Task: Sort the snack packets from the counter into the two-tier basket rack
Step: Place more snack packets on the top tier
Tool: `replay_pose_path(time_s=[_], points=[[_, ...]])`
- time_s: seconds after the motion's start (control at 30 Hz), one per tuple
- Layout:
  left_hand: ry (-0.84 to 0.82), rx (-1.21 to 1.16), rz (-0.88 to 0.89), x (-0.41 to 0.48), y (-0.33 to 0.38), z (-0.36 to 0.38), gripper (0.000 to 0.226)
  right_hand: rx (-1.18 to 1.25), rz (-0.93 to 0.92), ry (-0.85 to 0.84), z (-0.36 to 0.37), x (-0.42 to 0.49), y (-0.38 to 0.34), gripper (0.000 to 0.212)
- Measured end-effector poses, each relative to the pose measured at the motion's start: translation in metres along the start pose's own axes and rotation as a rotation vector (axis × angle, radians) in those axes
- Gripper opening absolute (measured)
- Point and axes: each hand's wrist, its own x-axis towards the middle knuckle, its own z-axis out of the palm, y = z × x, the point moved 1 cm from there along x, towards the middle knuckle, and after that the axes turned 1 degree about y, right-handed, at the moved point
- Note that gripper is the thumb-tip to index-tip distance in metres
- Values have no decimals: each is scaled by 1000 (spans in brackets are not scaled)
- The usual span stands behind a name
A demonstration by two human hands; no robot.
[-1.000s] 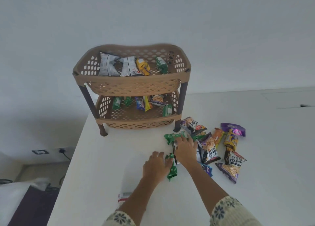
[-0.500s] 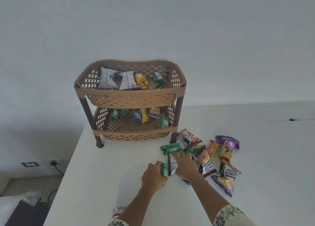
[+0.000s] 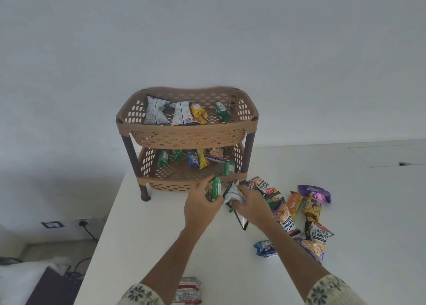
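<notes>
A tan two-tier basket rack (image 3: pixel 186 133) stands at the back of the white counter (image 3: pixel 147 240), with several packets in each tier. My left hand (image 3: pixel 200 209) grips a green packet (image 3: pixel 215 188), held upright just in front of the lower tier's rim. Beside it, my right hand (image 3: pixel 250 206) holds a silver-and-black packet (image 3: pixel 232 195) lifted off the counter, with a bit of green wrapper showing under it. A pile of loose packets, among them salted peanuts (image 3: pixel 319 234), lies to the right.
A blue packet (image 3: pixel 265 248) lies alone near my right forearm. A red-and-white packet (image 3: pixel 187 289) sits at the counter's near edge. The counter's left edge drops to the floor, where a wall socket (image 3: pixel 83 223) and cable show.
Both hands have closed on packets and lifted them off the counter, moving forward toward the rack's lower tier. The view has tilted, showing more of the counter.
</notes>
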Motion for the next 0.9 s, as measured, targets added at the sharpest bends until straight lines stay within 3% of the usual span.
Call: replay_pose_path(time_s=[0.13,0.23,0.47,0.57,0.77,0.9], points=[[144,-110,169,12,28,-27,58,168,-92,132,-30,3,-35,25],[219,-195,229,26,53,-50,60,261,-127,218,-54,9,-61,25],[317,-221,235,86,100,-99,62,406,-128,416,-116,48,-118,26],[288,-85,214,116,112,-109,63,410,-84,466,-137,78,-139,26],[133,123,170,172,122,-100,63,309,35,459,-155,135,-155,57],[1,295,112,198,123,-86,61,221,114,410,-153,161,-152,58]])
